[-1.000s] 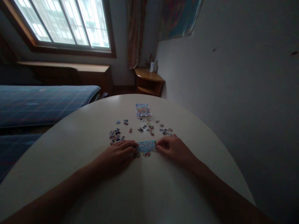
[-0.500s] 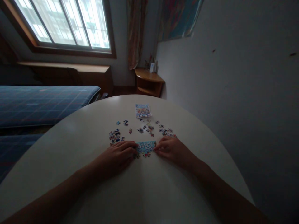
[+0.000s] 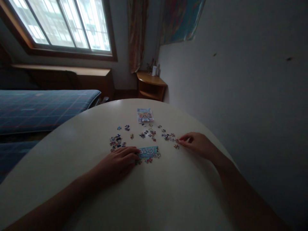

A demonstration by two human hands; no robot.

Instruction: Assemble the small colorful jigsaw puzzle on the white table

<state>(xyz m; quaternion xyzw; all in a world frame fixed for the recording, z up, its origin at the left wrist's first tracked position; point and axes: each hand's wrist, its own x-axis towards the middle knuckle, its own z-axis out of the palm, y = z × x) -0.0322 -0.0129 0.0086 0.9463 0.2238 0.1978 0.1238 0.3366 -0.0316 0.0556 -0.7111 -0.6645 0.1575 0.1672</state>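
Observation:
A partly joined jigsaw puzzle (image 3: pixel 148 152) lies on the white round table, a light-blue strip with white lettering along its top and an uneven lower edge. My left hand (image 3: pixel 124 158) rests on its left end, fingers stretched out together and covering that edge. To the right, my right hand (image 3: pixel 195 143) has thumb and forefinger pinched on a small puzzle piece (image 3: pixel 177 140) at the end of a loose cluster (image 3: pixel 168 136). Just below those fingertips lies another loose piece (image 3: pixel 176 146). Beyond the joined part are scattered middle pieces (image 3: pixel 151 132) and a left pile (image 3: pixel 115 141).
A picture sheet (image 3: pixel 145 115) lies past the pieces, towards the far edge of the table (image 3: pixel 96 205). Left of the table is a bed with a blue plaid mattress (image 3: pixel 48 109). A wooden corner cabinet (image 3: pixel 151 79) stands behind, and a wall runs along the right.
My right hand has left the joined puzzle's right edge and moved right to the loose cluster. The left hand stays on the puzzle. The view has shifted slightly.

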